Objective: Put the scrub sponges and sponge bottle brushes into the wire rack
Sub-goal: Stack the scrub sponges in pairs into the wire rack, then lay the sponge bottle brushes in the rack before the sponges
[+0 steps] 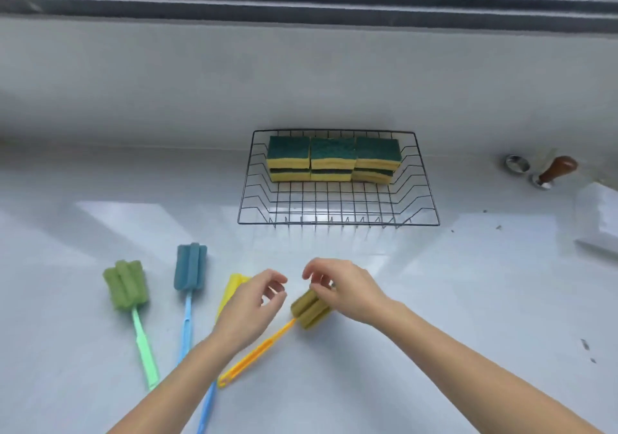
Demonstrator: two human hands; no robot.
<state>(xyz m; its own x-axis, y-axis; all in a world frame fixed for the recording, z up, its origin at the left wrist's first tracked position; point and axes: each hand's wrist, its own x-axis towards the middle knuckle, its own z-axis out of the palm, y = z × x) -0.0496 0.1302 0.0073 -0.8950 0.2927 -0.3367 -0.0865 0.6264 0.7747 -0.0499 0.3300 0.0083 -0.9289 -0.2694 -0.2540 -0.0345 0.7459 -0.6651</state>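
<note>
1. We look down at a white counter under a window. A black wire rack sits at the back, mid-frame.
2. Done, by our read: six scrub sponges, green over yellow, sit inside the rack in 3 stacks of 2 along its far side. We see no sponges outside it.
3. Left to do: 4 sponge bottle brushes, all lying on the counter in front of the rack, none inside. So approx. half the job remains.
4. From L to R: green brush, blue brush, yellow brush mostly hidden under a hand, olive brush w/ an orange handle.
5. L hand: hovers above the yellow brush, fingers loosely curled, nothing in it.
6. R hand: fingers bent over the far end of the olive brush's sponge head. We can't tell if it grips or only touches.
7. The rack's front half is bare wire, so we judge there's room for the brushes.
</note>
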